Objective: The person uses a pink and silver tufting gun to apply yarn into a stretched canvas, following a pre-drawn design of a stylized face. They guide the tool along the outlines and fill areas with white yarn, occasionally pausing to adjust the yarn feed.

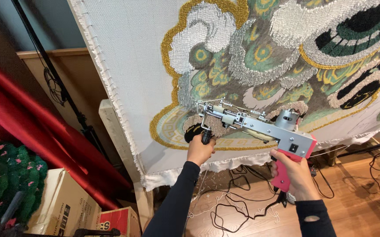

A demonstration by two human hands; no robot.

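Pink tufting gun (260,127) gripped, fingers (286,163) closed.

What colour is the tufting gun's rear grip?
Pink, on the tufting gun, held by the right hand; head view.

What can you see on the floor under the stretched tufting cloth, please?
Under the tufting cloth, the wooden floor shows tangled black cables and loose white yarn. The person's right hand, pink tufting gun and both sleeves cover part of it.

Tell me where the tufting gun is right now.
In the head view, lower centre: the tufting gun is against the tufted cloth, held by left hand and right hand.
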